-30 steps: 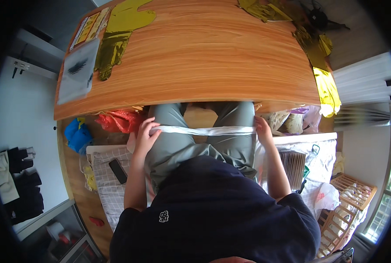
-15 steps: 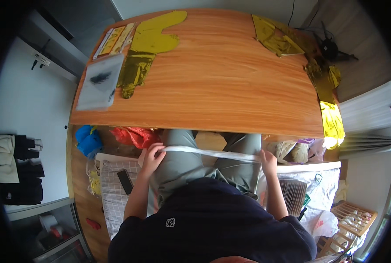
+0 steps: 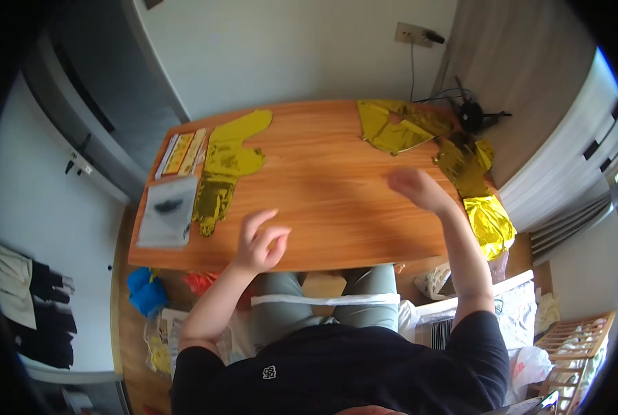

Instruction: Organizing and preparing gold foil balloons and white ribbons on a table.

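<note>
A long white strip [image 3: 326, 300] lies across both thighs of my grey-green trousers [image 3: 285, 285], touched by neither hand. My left hand [image 3: 262, 243] is raised over the table's near edge. Its thumb and fingers are apart and bent, with nothing between them. Higher up, over the right part of the wooden table [image 3: 316, 207], hovers my right hand [image 3: 417, 189]; motion blurs its fingers, and I see nothing in it. Flat gold foil pieces, which look like deflated balloons, lie at the table's left [image 3: 236, 155] and far right [image 3: 399, 128].
On the table's left are a translucent plastic pouch [image 3: 169, 225] and a yellow-and-white printed sheet [image 3: 182, 153]. Crumpled bright gold foil [image 3: 489, 225] hangs at the right edge, near a black router-like device [image 3: 471, 114]. Below sit a blue bag [image 3: 147, 292] and a wooden rack [image 3: 577, 339].
Both hands have let go of the white strip and risen over the table, leaving it across my thighs. The camera view has tilted up, showing more of the far wall.
</note>
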The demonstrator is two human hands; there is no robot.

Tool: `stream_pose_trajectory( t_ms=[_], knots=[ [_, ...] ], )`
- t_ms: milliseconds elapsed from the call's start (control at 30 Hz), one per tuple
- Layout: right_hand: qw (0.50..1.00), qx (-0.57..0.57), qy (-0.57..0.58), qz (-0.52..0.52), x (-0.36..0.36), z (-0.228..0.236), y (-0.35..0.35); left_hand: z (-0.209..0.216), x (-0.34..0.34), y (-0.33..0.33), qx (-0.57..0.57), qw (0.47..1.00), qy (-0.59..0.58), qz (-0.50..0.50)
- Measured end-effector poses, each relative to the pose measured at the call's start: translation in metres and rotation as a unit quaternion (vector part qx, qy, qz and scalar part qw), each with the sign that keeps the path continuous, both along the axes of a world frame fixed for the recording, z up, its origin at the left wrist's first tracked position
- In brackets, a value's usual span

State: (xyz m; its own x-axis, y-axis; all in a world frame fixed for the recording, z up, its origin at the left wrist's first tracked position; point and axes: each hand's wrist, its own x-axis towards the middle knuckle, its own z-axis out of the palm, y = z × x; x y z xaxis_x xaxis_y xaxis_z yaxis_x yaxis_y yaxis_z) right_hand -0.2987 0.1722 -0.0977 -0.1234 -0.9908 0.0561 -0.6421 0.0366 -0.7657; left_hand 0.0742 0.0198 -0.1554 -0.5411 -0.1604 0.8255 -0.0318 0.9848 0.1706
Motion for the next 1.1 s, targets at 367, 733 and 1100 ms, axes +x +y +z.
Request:
stream_pose_trajectory(
  t_ms=[367, 733, 1100],
  knots=[
    [0.948, -0.068, 0.264, -0.163, -0.110, -0.096, -0.130, -0.039, -0.288, -0.069, 0.167, 0.962, -0.208, 0.055],
    [0.941, -0.083, 0.250, -0.214, -0.113, -0.099, -0.135, -0.041, -0.337, -0.066, 0.118, 0.906, -0.379, 0.143],
    [0.943, 0.022, 0.204, -0.262, -0.137, -0.070, -0.163, -0.036, -0.330, -0.064, 0.115, 0.914, -0.360, 0.149]
  ],
)
